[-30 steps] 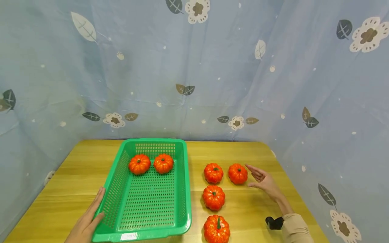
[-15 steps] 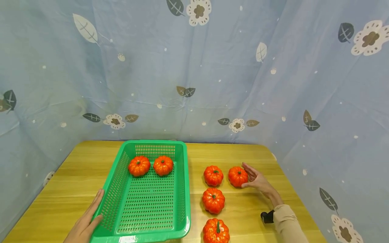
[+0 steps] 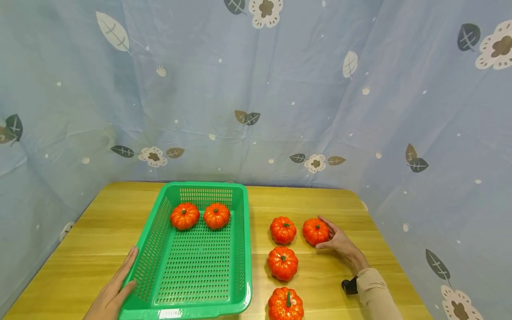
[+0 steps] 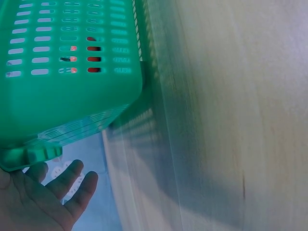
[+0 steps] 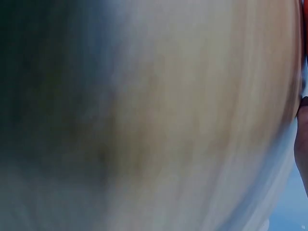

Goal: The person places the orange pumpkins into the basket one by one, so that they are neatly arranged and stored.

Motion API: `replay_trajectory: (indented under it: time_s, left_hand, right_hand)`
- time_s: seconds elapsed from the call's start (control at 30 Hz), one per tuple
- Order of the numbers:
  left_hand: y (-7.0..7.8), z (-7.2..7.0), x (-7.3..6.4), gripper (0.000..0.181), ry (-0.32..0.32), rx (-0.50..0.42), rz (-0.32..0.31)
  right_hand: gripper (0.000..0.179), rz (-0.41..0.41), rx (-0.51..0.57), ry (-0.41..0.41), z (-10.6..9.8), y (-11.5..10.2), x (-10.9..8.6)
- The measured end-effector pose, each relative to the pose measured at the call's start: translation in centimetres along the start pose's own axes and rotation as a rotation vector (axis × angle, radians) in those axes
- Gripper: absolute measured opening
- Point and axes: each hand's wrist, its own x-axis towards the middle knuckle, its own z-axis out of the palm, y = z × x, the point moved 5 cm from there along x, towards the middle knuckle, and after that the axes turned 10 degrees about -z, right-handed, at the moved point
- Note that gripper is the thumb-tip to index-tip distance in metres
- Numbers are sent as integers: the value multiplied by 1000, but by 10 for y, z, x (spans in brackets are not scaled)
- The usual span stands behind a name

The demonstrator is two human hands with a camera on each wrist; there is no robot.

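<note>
- There, the right hand (image 3: 339,242) had its fingers curled round the rightmost pumpkin (image 3: 314,231) on the desk (image 3: 320,284)!
- Left hand (image 3: 111,291), fingers extended, touched the green basket's (image 3: 249,249) side.
- A strip of desk parted the basket's right rim from the other pumpkins (image 3: 282,263).

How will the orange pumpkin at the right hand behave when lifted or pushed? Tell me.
The orange pumpkin may rock or roll if pushed, given its rounded sides. Its glossy skin could be slippery, though the ribs might help the right hand keep hold.
</note>
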Motion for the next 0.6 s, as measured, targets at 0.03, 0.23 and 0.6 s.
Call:
replay_trajectory:
  time_s: [0.03,0.23,0.6]
  left_hand:
    - [0,0,0,68,0,0,1]
    - [-1,0,-1,68,-6,-6,1]
    - [3,-1,-1,66,-23,-23,-26]
  right_hand:
    - [105,18,7,5,0,1,0]
    - [99,113,-12,60,1,4,3]
    - [93,236,-18,211,-5,5,2]
